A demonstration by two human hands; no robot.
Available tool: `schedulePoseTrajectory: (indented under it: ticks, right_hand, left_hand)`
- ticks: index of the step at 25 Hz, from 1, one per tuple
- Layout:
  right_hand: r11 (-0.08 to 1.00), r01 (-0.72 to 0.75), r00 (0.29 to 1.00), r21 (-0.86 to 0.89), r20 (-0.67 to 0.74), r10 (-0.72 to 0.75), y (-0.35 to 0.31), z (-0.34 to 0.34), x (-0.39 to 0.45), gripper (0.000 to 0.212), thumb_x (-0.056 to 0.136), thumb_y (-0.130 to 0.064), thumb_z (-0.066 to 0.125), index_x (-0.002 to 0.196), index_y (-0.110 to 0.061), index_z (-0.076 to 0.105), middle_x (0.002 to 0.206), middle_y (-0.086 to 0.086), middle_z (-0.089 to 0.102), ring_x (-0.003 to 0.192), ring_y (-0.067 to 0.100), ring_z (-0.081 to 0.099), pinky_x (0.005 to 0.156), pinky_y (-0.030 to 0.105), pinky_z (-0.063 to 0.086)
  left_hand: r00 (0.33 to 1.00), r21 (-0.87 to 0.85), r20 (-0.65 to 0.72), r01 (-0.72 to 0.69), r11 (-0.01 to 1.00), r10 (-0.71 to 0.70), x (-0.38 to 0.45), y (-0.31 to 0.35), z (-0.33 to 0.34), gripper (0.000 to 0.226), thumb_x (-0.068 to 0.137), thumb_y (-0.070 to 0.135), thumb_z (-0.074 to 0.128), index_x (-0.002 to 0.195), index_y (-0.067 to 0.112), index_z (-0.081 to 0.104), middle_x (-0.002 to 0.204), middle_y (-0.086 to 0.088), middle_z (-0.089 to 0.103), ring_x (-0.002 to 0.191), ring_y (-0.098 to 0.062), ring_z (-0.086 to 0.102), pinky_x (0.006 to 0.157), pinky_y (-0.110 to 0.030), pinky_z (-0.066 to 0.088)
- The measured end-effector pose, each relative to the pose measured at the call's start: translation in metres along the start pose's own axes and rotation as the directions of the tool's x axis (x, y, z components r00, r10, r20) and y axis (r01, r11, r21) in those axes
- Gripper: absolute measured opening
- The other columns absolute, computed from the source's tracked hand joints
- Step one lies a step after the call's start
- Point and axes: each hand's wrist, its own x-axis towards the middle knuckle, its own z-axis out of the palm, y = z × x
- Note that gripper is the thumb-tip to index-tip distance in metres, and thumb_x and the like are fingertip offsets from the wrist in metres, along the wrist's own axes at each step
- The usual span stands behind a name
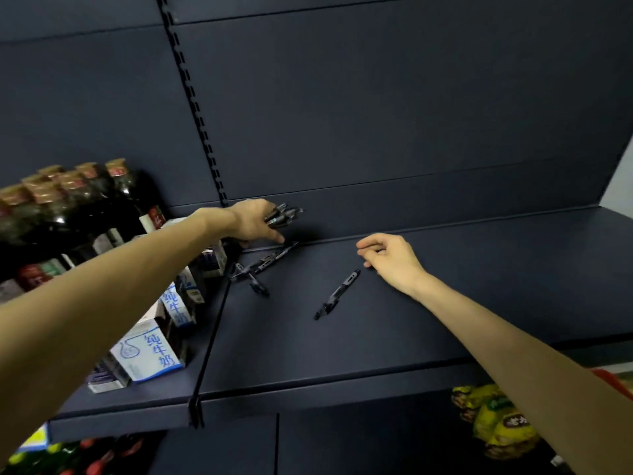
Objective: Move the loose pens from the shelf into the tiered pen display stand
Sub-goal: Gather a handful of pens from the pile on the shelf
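Note:
My left hand grips a bundle of black pens near the back of the dark shelf, its fingertips reaching down toward a loose pen lying along the back edge. Another couple of pens lie crossed just in front of that one. A single black pen lies alone in the middle of the shelf. My right hand hovers just right of that pen, fingers loosely curled and holding nothing. No pen display stand is in view.
Milk cartons and dark bottles fill the shelf section to the left, beyond a thin black divider. Yellow packets sit on the shelf below at right. A slotted upright runs up the back panel.

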Motion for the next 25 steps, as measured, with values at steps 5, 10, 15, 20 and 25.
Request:
schedulePoseTrajectory:
  ticks: [5,10,15,20,25]
  right_hand:
    - [0.968,0.156,0.966,-0.197,0.236,-0.107,-0.014,0.019,0.002,0.037,0.084,-0.007,0.068,0.113,-0.03,0.073,0.11,-0.012,0.072,0.1,0.005,0.067,0.093,0.024,0.052]
    - [0.67,0.481,0.799,-0.565,0.597,-0.07,-0.032,0.023,-0.002,0.036,0.084,-0.019,0.065,0.115,-0.036,0.074,0.123,-0.023,0.065,0.113,0.003,0.06,0.096,0.024,0.048]
    - [0.604,0.592,0.747,-0.534,0.645,-0.162,-0.053,0.049,0.01,0.012,0.092,-0.032,0.07,0.104,-0.033,0.075,0.106,-0.015,0.071,0.101,0.008,0.065,0.087,0.031,0.052]
    - [0.492,0.688,0.719,-0.533,0.587,-0.371,-0.079,0.087,0.032,0.014,0.095,-0.026,0.065,0.107,-0.024,0.069,0.106,-0.008,0.067,0.097,0.016,0.064,0.08,0.033,0.05]
    - [0.376,0.706,0.708,-0.6,0.595,-0.38,-0.098,0.131,0.063,0.017,0.097,-0.024,0.058,0.112,-0.023,0.066,0.114,-0.003,0.064,0.106,0.023,0.062,0.082,0.037,0.05]
  left_hand:
    - [0.986,-0.066,-0.038,0.158,0.985,-0.161,-0.016,-0.045,0.017,0.033,0.089,0.038,0.078,0.097,0.007,0.067,0.093,-0.011,0.071,0.088,-0.029,0.066,0.074,-0.032,0.049]
    - [0.963,-0.147,-0.104,0.233,0.961,-0.249,-0.021,-0.059,0.02,0.029,0.087,0.036,0.08,0.089,0.015,0.059,0.093,-0.007,0.063,0.086,-0.026,0.058,0.073,-0.028,0.04]
    - [0.955,-0.254,-0.141,0.219,0.942,-0.26,-0.025,-0.063,0.016,0.03,0.089,0.035,0.078,0.102,0.011,0.065,0.1,-0.008,0.064,0.1,-0.03,0.063,0.076,-0.028,0.041]
    - [0.94,-0.516,-0.189,0.151,0.843,-0.284,-0.027,-0.067,0.012,0.027,0.09,0.028,0.078,0.085,0.013,0.057,0.074,-0.007,0.062,0.061,-0.024,0.058,0.059,-0.031,0.046]
    - [0.917,-0.588,-0.232,0.134,0.798,-0.324,-0.023,-0.079,0.019,0.026,0.091,0.03,0.077,0.083,0.016,0.057,0.069,0.0,0.056,0.061,-0.02,0.053,0.065,-0.029,0.042]
